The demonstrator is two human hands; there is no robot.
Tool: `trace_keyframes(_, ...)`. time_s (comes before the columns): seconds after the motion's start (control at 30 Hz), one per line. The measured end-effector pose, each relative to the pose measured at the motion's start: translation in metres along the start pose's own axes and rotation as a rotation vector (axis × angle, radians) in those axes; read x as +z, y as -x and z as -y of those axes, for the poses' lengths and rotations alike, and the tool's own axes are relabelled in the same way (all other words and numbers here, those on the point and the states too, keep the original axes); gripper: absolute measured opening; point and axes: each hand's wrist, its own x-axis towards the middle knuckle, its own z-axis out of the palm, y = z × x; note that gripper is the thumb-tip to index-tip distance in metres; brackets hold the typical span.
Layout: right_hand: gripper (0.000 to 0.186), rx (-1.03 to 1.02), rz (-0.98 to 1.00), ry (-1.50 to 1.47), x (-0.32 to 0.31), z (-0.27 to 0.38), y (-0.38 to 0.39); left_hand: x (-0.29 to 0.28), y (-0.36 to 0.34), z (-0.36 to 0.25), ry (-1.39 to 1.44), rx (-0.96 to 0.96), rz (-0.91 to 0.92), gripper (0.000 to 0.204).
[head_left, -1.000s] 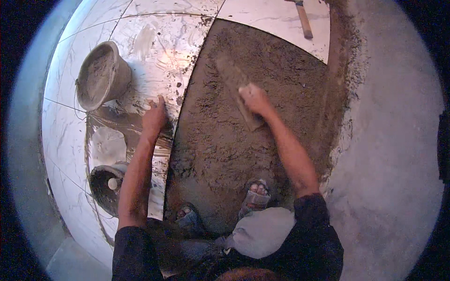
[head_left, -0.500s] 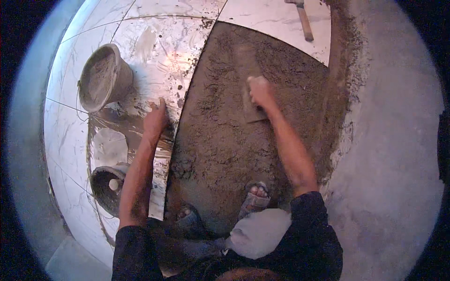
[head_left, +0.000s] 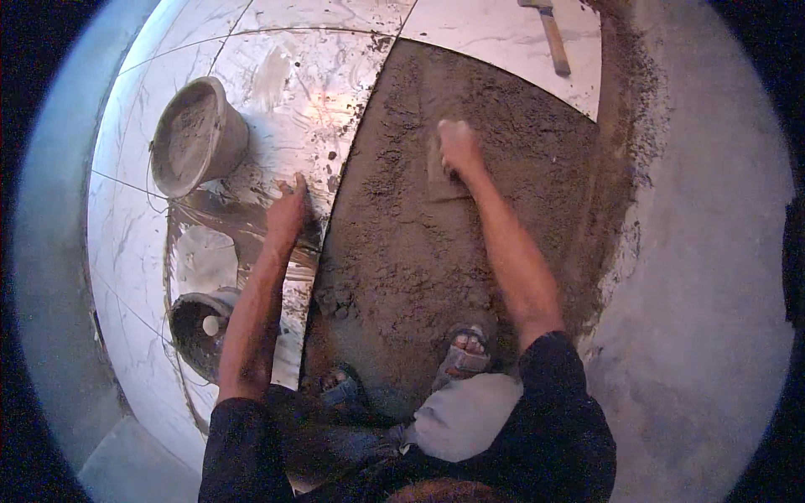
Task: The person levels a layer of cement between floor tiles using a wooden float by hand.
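Note:
My right hand (head_left: 460, 149) is wrapped round the handle of a flat rectangular trowel (head_left: 438, 186). The trowel's blade lies on a bed of damp grey-brown mortar (head_left: 394, 251), which looks smoother close around it and lumpy elsewhere. My left hand (head_left: 287, 208) leans on a smeared white marbled tile (head_left: 319, 71) beside the mortar's left edge, its fingers stretched out and holding nothing. Just beyond that hand, to the left, a bucket (head_left: 228, 138) of grey powdery material stands on the tiles.
Nearer on the left, a second bucket (head_left: 180, 323) holds a pale-ended tool (head_left: 210, 325), partly behind my left forearm. A hammer (head_left: 555, 42) with a wooden handle lies on the far right tile. My sandalled feet (head_left: 466, 348) stand on the near mortar. Bare concrete (head_left: 696, 251) stretches along the right.
My right hand has slid the trowel a little farther away and left over the mortar. My left hand stays on the tile; the whole view has shifted slightly.

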Motion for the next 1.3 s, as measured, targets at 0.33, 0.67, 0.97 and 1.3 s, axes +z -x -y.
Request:
trace_keyframes(0.33, 0.046, 0.012, -0.021, -0.068, 0.012, 0.057, -0.015, 0.0, 0.006, 0.01, 0.041, 0.025, -0.078, 0.062)
trace_keyframes(0.67, 0.05, -0.082, -0.04, -0.031, 0.028, 0.037, -0.027, -0.007, 0.006, 0.001, 0.053, -0.011, -0.041, 0.061)
trace_keyframes(0.97, 0.04, 0.14, 0.134, -0.335, 0.032, 0.065, 0.007, -0.004, 0.009, 0.008, 0.051, -0.03, -0.021, 0.068)
trace_keyframes(1.3, 0.03, 0.312, 0.212, -0.982, 0.025, 0.074, -0.023, 0.01, 0.002, 0.011, -0.013, -0.014, -0.057, 0.06)
